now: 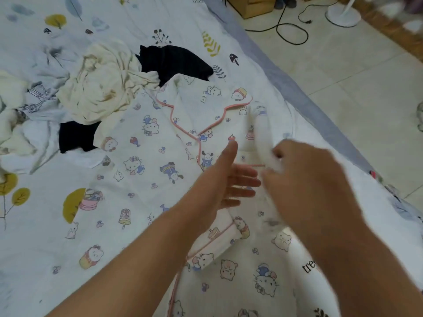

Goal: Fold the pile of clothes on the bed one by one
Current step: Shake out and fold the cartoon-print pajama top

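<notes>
Both forearms reach out over the pajama top (160, 152), which lies spread front-up on the bed (34, 248), collar away from the person. On its chest the left hand (226, 179) lies flat, fingers straight, seemingly to pin the cloth. Just right of it, the right hand (304, 177) curls round a bunched sleeve (263, 133), probably drawing it inward for a fold. Beyond the top's collar wait a cream garment (100, 88) and a black garment (174, 60).

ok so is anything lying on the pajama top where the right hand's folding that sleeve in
Only the left hand, lying flat and open on the pajama top. The right hand grips the sleeve; the crumpled cream garment and black garment lie beyond the collar.
</notes>
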Demonstrator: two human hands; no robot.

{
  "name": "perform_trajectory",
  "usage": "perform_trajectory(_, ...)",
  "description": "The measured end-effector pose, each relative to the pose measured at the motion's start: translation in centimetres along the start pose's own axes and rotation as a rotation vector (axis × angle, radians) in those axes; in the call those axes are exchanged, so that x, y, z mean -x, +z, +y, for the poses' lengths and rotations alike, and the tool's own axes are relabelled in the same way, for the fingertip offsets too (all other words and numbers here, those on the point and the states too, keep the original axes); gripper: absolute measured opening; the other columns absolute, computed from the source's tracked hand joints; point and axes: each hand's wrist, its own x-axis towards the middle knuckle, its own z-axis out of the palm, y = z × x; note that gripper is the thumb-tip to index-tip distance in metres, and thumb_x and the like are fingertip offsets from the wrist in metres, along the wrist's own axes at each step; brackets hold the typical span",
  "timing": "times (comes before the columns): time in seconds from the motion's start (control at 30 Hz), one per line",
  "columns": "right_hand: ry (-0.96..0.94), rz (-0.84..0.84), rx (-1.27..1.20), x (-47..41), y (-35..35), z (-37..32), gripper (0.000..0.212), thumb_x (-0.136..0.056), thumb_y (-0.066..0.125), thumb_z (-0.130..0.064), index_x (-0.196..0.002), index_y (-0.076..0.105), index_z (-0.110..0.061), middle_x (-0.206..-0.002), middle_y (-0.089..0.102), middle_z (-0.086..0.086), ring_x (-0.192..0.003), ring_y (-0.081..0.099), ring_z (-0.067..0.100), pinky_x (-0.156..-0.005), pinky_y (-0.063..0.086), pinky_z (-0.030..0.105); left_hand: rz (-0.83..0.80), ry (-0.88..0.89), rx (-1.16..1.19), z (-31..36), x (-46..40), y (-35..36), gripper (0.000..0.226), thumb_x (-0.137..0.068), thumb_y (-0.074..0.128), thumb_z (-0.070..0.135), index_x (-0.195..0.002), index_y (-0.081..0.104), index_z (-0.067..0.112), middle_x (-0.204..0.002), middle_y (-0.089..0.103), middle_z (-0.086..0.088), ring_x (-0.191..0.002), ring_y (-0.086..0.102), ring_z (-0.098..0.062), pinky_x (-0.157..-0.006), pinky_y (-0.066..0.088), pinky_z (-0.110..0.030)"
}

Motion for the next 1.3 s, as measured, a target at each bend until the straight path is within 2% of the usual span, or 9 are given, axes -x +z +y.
perform_trajectory(0.13,-0.212,-0.202,-0.078,2.0,4.3,-3.5,0.022,-0.09,0.047,-0.01,-0.11,0.054,-0.018,-0.09,0.061,0.002,-0.08,0.059,0.019,-0.068,0.047,0.03,0.114,-0.005,-0.085,0.3,-0.1,-3.6,0.027,-0.09,0.05,0.013,-0.063,0.049,0.013,-0.052,0.045,0.001,-0.041,0.043,-0.009,-0.046,0.04,-0.016)
perform_trajectory(0.27,-0.201,-0.297,-0.065,2.9,8.8,-3.4,0.03,-0.093,0.05,-0.024,-0.123,0.05,-0.02,-0.111,0.058,0.003,-0.101,0.053,0.021,-0.082,0.043,0.032,0.387,-0.063,-0.29,-3.5,-1.7,-9.5,0.017,-0.088,0.058,0.013,-0.072,0.054,0.008,-0.067,0.049,-0.012,-0.06,0.047,-0.02,-0.064,0.043,-0.027)
perform_trajectory(0.43,-0.07,-0.405,0.36,1.8,12.9,-0.2,0.073,-0.089,0.057,-0.026,-0.146,0.012,-0.023,-0.156,0.003,0.009,-0.145,-0.006,0.028,-0.11,-0.002,0.063,0.474,-0.179,-0.552,-8.4,-1.5,-11.8,0.031,-0.088,0.059,0.034,-0.082,0.063,0.004,-0.078,0.07,-0.016,-0.066,0.057,-0.023,-0.064,0.048,-0.032)
perform_trajectory(0.6,-0.027,-0.384,0.411,0.9,11.3,0.6,0.023,-0.084,0.044,-0.001,-0.097,0.041,-0.02,-0.08,0.049,-0.004,-0.08,0.048,0.017,-0.111,0.019,0.05,0.366,-0.276,-0.373,-8.1,-0.3,-9.2,0.051,-0.09,0.043,0.055,-0.086,0.06,0.006,-0.085,0.067,-0.007,-0.07,0.061,-0.021,-0.075,0.053,-0.036)
perform_trajectory(0.73,-0.223,-0.339,0.228,3.1,11.5,-3.0,0.024,-0.091,0.043,-0.009,-0.114,0.046,-0.018,-0.093,0.06,0.003,-0.089,0.061,0.023,-0.07,0.037,0.028,0.167,-0.361,-0.265,-6.8,0.7,-8.2,0.054,-0.088,0.044,0.057,-0.082,0.064,0.008,-0.085,0.069,-0.007,-0.072,0.068,-0.022,-0.064,0.053,-0.03)
perform_trajectory(0.93,-0.379,-0.719,-0.38,6.1,11.2,-5.9,0.033,-0.091,0.051,-0.025,-0.124,0.055,-0.025,-0.116,0.06,-0.003,-0.099,0.055,0.01,-0.088,0.044,0.025,0.286,-0.261,-0.477,-7.3,1.9,-13.6,0.015,-0.085,0.059,0.017,-0.09,0.066,0.004,-0.074,0.058,-0.013,-0.065,0.05,-0.021,-0.057,0.037,-0.028)
perform_trajectory(1.03,-0.129,-0.424,-0.462,3.8,12.1,-3.0,0.033,-0.087,0.049,-0.025,-0.119,0.058,-0.027,-0.116,0.059,-0.007,-0.101,0.056,0.012,-0.089,0.046,0.028,0.454,-0.222,-0.517,-8.6,3.0,-16.9,0.018,-0.089,0.06,0.02,-0.075,0.059,0.009,-0.061,0.05,-0.006,-0.053,0.045,-0.017,-0.048,0.037,-0.02)
perform_trajectory(1.13,0.14,0.005,-0.26,-0.3,13.2,1.4,0.039,-0.083,0.053,-0.016,-0.122,0.05,-0.018,-0.115,0.049,0.002,-0.11,0.045,0.021,-0.089,0.041,0.035,0.357,-0.271,-0.751,-10.5,3.6,-17.8,0.033,-0.089,0.059,0.036,-0.111,0.058,0.012,-0.089,0.059,-0.006,-0.072,0.048,-0.011,-0.068,0.038,-0.022)
perform_trajectory(1.3,0.267,-0.014,0.157,-5.0,15.4,5.7,0.05,-0.083,0.063,-0.035,-0.119,0.042,-0.006,-0.119,0.044,0.014,-0.115,0.039,0.032,-0.088,0.035,0.04,0.274,-0.244,-0.737,-11.6,3.6,-18.2,0.014,-0.092,0.055,0.014,-0.081,0.051,0.022,-0.069,0.053,0.006,-0.063,0.053,-0.006,-0.062,0.044,-0.018)
